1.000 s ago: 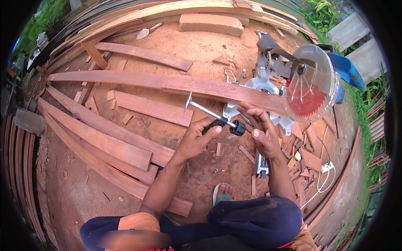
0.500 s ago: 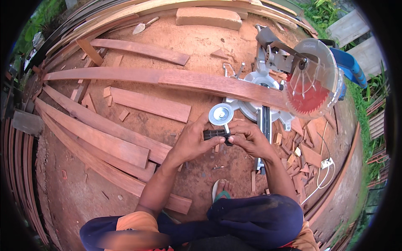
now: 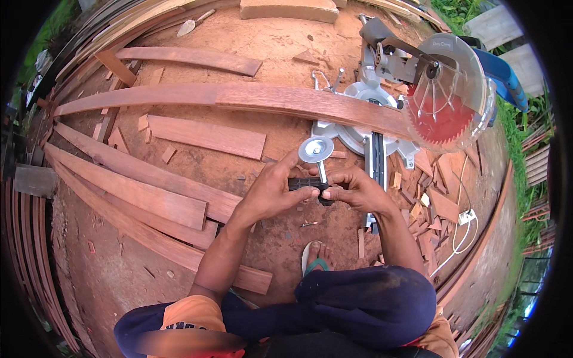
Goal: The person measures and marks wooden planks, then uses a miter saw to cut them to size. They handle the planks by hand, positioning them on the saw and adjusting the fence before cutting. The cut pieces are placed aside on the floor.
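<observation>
Between my hands is a black part with a metal rod and round pale disc (image 3: 316, 150), which looks like a hold-down clamp. My left hand (image 3: 271, 188) grips its black body from the left, thumb along the near side. The fingers of my right hand (image 3: 359, 188) pinch the black end at the foot of the rod. The disc stands up above my fingers, tilted toward me. Just beyond is a miter saw (image 3: 374, 91) with a red toothed blade (image 3: 440, 118) under a clear guard. A long reddish board (image 3: 239, 98) lies across its base.
Several loose boards (image 3: 134, 181) fan out on the dirt to the left. Wood offcuts (image 3: 442, 204) are heaped at the right, beside a white power socket (image 3: 467, 216) and its cable. A trowel (image 3: 188, 27) and a thick beam (image 3: 289, 10) lie at the far side.
The whole view has shifted slightly, so the saw and boards sit higher in the picture. Slightly more of the rod shows above my fingers. Both hands keep their hold.
</observation>
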{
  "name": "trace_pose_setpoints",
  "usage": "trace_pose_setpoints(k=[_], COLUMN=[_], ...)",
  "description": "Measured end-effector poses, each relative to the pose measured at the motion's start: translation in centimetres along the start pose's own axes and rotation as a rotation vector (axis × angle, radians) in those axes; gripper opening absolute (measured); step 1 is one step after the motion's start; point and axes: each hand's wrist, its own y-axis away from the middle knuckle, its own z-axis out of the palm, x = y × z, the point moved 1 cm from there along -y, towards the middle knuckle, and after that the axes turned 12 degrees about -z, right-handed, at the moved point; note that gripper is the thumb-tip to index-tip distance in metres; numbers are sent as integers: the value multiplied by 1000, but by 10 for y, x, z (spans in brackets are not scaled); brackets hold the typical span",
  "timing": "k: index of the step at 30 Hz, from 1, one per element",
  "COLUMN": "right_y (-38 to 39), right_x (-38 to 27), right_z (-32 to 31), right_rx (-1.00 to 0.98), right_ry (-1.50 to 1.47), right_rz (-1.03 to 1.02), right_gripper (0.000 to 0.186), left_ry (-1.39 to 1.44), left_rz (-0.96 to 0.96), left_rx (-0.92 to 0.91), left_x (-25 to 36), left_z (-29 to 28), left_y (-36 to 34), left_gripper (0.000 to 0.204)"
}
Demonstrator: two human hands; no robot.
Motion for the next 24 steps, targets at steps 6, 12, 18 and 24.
trace_pose_setpoints(k=[6,12,18,24], right_y=[-8,35,15,21], right_x=[12,47,17,19], right_z=[25,-7,-9,15], right_rx=[-71,76,-87,170], right_ry=[132,360,255,250], right_rz=[24,42,403,15], right_gripper=[37,55,41,39], left_ry=[-12,3,19,63], left_rz=[81,170,168,187], left_rx=[-22,36,-85,-97], left_x=[-21,-28,-20,-22], left_z=[-17,16,8,12], left_y=[14,-4,9,0], left_gripper=[78,60,73,73])
